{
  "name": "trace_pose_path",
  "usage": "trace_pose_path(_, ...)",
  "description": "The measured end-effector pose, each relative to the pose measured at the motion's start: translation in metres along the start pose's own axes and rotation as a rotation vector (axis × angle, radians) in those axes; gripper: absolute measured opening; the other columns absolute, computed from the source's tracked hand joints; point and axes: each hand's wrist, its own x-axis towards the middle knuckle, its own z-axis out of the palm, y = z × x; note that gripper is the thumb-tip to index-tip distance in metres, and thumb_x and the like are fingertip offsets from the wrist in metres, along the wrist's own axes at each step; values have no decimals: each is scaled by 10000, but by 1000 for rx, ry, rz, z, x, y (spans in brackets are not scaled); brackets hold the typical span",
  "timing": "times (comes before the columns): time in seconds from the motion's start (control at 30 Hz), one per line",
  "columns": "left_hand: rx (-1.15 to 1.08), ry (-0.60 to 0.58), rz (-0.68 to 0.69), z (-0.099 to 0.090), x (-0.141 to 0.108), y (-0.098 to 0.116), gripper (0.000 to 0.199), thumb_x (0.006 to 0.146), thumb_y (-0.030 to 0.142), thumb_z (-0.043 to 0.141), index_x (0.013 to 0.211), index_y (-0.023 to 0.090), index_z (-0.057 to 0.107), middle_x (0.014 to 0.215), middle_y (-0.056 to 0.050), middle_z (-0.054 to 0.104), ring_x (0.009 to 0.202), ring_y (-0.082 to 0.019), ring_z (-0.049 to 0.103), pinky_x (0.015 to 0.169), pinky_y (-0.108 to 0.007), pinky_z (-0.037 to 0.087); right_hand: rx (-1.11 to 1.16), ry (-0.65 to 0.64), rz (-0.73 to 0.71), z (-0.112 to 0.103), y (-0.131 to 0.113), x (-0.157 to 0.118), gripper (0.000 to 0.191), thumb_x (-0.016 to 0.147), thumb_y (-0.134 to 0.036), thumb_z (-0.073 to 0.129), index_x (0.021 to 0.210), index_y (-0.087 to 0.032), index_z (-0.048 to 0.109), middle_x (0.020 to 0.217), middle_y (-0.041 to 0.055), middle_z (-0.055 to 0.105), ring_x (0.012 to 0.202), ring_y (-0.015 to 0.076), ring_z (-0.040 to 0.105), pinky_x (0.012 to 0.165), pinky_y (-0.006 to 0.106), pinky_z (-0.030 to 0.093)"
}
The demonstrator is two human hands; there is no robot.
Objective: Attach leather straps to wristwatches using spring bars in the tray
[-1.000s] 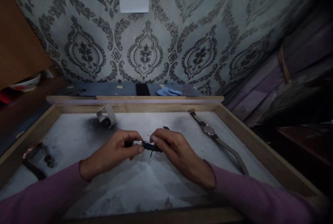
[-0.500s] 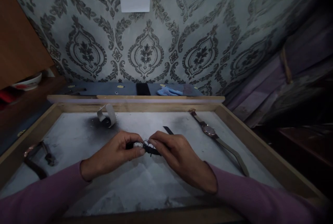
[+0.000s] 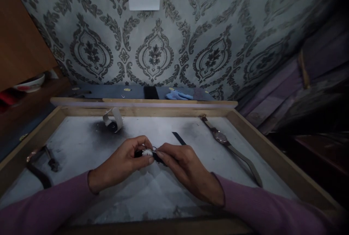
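Between my hands is a small watch (image 3: 147,152) with a pale dial and dark strap parts. My left hand (image 3: 122,163) pinches its case between thumb and fingers. My right hand (image 3: 189,169) has thumb and fingertips closed on the dark part at the watch's right side; a thin loop shows above those fingertips, too small to make out. A dark strap piece (image 3: 179,138) lies just behind my right hand. To the right rests a watch with a long strap (image 3: 220,137). Toward the back left stands a watch with a curled pale band (image 3: 117,119).
A wooden-rimmed tray (image 3: 152,112) with a whitish floor surrounds the hands. At its left lies a brown curved strap (image 3: 39,173). Beyond the back rim are a black flat object (image 3: 151,92) and a blue cloth (image 3: 178,95). A bowl (image 3: 29,84) sits on the left shelf.
The watch has turned slightly, showing more of its pale dial. My right fingertips have shifted a little on the dark part. The whole view has moved slightly.
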Motion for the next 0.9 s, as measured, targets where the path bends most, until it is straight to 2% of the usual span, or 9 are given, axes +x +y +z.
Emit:
trace_pose_path(0.17, 23, 28, -52, 0, 1, 5, 140, 770, 249, 639, 840, 151, 568, 775, 13, 566, 713, -128, 489, 654, -241, 382, 132, 0, 80, -1, 0, 3, 341, 974, -327, 416, 727, -150, 569, 567, -35, 428, 514, 88, 398, 489, 214, 314)
trace_pose_path(0.4, 36, 48, -71, 0, 2, 8, 104, 738, 229, 627, 800, 152, 594, 720, 22, 569, 645, -114, 465, 596, -227, 378, 219, -4, 144, -2, 0, 3, 371, 959, -375, 415, 692, -156, 547, 577, -30, 405, 538, 98, 375, 503, 224, 311)
trace_pose_path(0.57, 39, 62, -76, -2, 1, 9, 128, 751, 253, 633, 814, 150, 590, 711, 27, 544, 637, -107, 446, 586, -224, 359, 212, -21, 201, -3, -1, 3, 310, 941, -372, 437, 791, -151, 592, 587, -23, 457, 530, 105, 394, 503, 230, 318)
trace_pose_path(0.9, 19, 37, -74, -3, -1, 12, 153, 770, 273, 636, 833, 148, 574, 713, 32, 518, 625, -99, 423, 583, -218, 340, 208, -10, 137, -9, -1, 4, 339, 954, -390, 427, 775, -148, 583, 609, -16, 468, 554, 110, 408, 526, 236, 324)
